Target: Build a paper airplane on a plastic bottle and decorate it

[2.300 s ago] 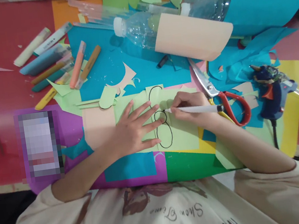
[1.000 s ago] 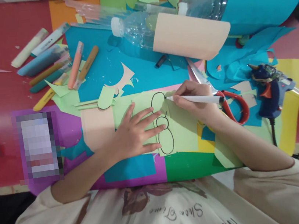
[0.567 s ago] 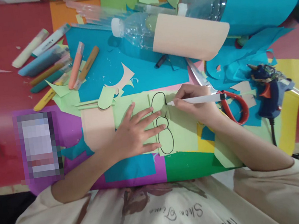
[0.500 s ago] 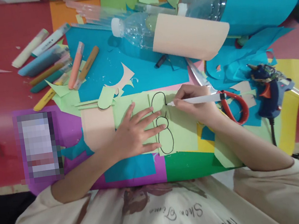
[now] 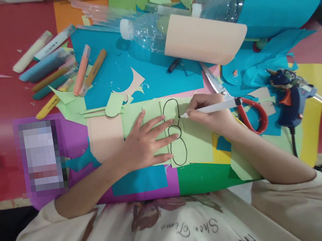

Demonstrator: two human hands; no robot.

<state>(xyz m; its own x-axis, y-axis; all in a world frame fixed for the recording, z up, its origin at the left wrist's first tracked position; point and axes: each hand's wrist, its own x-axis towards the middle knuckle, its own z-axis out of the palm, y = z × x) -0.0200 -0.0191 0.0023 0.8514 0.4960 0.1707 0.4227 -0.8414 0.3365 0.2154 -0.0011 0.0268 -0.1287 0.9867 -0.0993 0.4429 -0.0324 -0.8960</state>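
My left hand (image 5: 144, 143) lies flat with fingers spread on a light green paper sheet (image 5: 196, 141), pressing it down. My right hand (image 5: 209, 113) pinches a white marker (image 5: 211, 108) whose tip touches the green sheet at the right side of the upper black loop. Black outlined loops (image 5: 175, 132) run in a column on the sheet, right next to my left fingertips.
Red-handled scissors (image 5: 245, 108) lie just right of my right hand. A blue glue gun (image 5: 291, 96) sits further right. Plastic bottles (image 5: 148, 28) wrapped in peach and blue paper lie at the back. Several markers (image 5: 61, 72) lie back left. Coloured paper scraps cover the table.
The marker tip has moved from the top of the upper loop down its right side. My left hand has stayed flat on the sheet.
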